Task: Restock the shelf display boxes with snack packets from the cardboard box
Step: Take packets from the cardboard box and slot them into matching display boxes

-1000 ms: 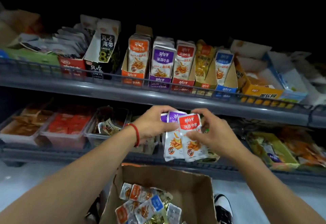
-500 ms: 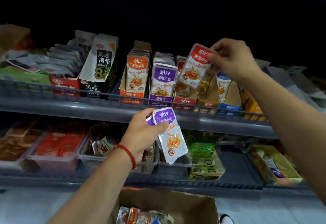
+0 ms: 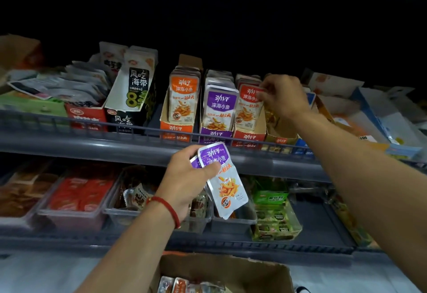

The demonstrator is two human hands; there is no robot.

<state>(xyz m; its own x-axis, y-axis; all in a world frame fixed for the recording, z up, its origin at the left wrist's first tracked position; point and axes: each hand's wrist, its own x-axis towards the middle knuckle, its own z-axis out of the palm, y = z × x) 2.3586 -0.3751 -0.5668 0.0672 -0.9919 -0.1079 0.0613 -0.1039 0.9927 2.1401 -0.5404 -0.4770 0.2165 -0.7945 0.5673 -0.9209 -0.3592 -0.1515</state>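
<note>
Red-topped packet (image 3: 248, 105) stands at the front of the red display box (image 3: 249, 136) on the upper shelf (image 3: 92, 145); the right hand (image 3: 283, 96) pinches its top corner, probably to push it upright into the row. The left hand (image 3: 187, 177) grips two purple packets (image 3: 221, 177) below the shelf edge — I think they wait there for the purple display box (image 3: 216, 133), which already looks full. The cardboard box (image 3: 231, 269) with more packets is cut off at the bottom edge. Right of the red box, the arm covers the yellow and blue boxes, and the far boxes are too dark to read.
</note>
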